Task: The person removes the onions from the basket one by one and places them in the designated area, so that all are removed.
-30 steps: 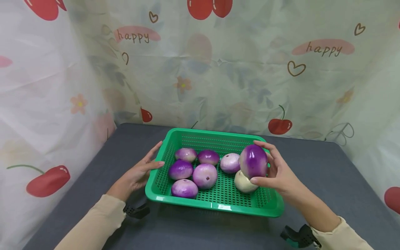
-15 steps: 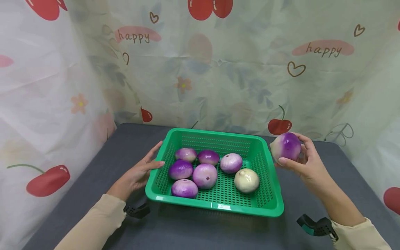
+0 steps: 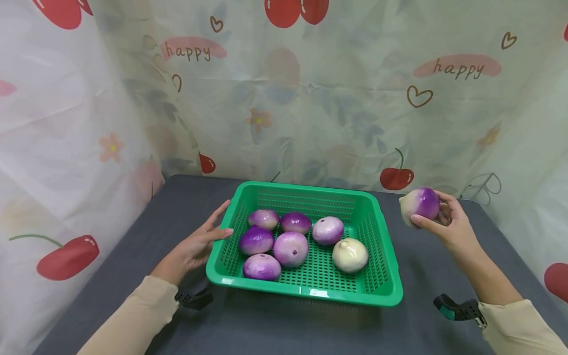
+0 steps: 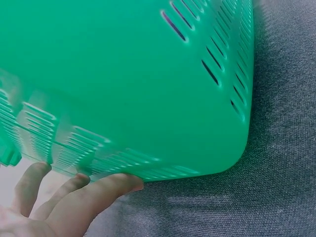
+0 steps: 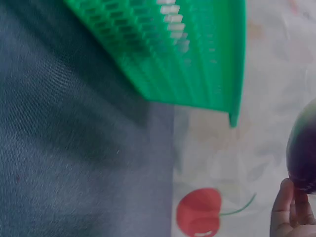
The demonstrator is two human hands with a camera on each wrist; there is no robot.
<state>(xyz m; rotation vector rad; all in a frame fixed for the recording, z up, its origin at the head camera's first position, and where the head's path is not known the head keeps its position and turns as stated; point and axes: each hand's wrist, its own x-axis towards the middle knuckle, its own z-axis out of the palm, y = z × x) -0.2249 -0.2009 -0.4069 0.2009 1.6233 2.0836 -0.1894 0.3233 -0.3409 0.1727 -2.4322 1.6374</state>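
Note:
My right hand [image 3: 454, 227] grips a purple onion [image 3: 420, 206] with a pale end, up in the air to the right of the green plastic basket [image 3: 306, 292]. In the right wrist view only part of that onion [image 5: 305, 148] shows at the edge, with fingertips against it. The left hand [image 3: 193, 249] rests at the basket's left side, its fingers fairly straight. From the left wrist, those fingertips [image 4: 129, 182] lie against the slotted outer wall. Inside the basket, several purple onions [image 3: 291, 250] sit mostly to the left, and a pale onion [image 3: 350, 255] lies at the right.
The basket stands on a dark grey table [image 3: 266, 328]. A printed curtain [image 3: 346, 113] with cherries and hearts encloses the back and sides. Black wrist camera mounts [image 3: 459, 308] stick out below both wrists.
My right hand has carried the purple onion out from over the basket, to the right past its rim. The pale onion beneath has come fully into view. My left hand stays put.

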